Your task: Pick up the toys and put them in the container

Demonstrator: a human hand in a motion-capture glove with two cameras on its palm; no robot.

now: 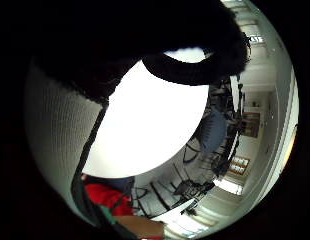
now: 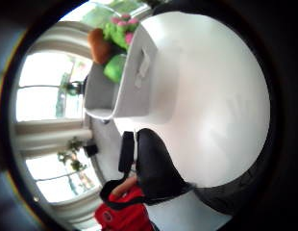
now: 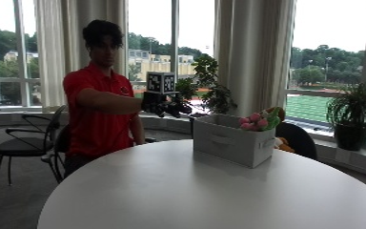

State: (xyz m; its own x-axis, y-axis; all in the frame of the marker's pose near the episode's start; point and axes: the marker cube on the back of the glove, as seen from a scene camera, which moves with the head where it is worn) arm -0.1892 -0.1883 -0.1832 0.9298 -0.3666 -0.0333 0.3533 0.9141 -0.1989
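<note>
A grey fabric container [image 3: 232, 139] stands on the round white table [image 3: 196, 191], toward its far side. Pink and green plush toys [image 3: 260, 119] stick out of its top. My gloved right hand [image 3: 167, 106] hangs in the air to the left of the container, above the table's far edge, with relaxed fingers and nothing in it. In the thumb side palm view the container [image 2: 132, 82] shows the pink and green toy [image 2: 117, 28], an orange toy [image 2: 98, 45] and a green one [image 2: 114, 67] inside. The little finger side view shows only the table top [image 1: 150, 120] under black glove fingers [image 1: 195, 70].
Black chairs [image 3: 24, 143] stand at the left behind the table, and a dark chair [image 3: 297, 136] is behind the container. Potted plants [image 3: 354, 114] line the window sill. The person in a red shirt [image 3: 100, 114] stands at the table's far edge.
</note>
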